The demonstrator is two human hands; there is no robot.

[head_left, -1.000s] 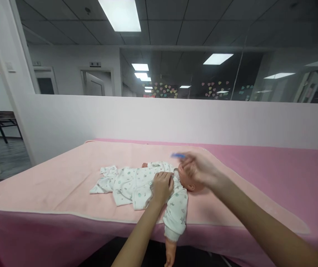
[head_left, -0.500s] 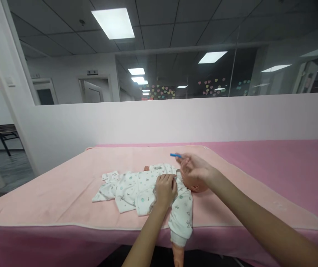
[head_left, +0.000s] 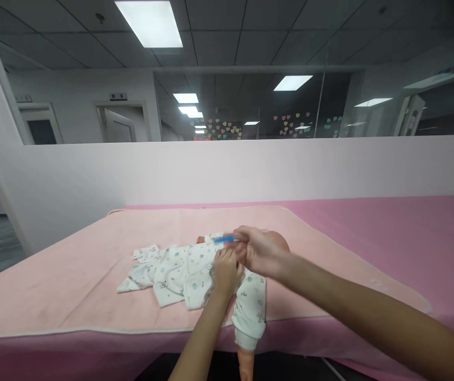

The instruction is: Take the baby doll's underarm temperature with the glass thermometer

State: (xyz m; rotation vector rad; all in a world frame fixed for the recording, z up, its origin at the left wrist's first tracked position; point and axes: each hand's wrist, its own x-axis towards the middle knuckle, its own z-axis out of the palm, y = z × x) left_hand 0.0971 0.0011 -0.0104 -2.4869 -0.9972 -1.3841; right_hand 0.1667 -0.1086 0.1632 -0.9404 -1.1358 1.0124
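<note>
A baby doll lies on its back in a white printed baby shirt, its bare head to the right and partly behind my right hand. My left hand rests on the doll's upper chest, fingers curled on the shirt near the collar. My right hand pinches a slim blue stick, blurred by motion; its exact kind is unclear. The stick points left, just above my left hand's fingers. One sleeved doll arm hangs over the near edge of the table.
A peach blanket lies under the doll on a pink-covered table. Behind it stands a low white wall with glass above. A dark gap shows beneath the near edge.
My right hand has moved left and down with the blue stick, from over the doll's head to beside my left hand. My left hand stays on the chest. The view has shifted slightly.
</note>
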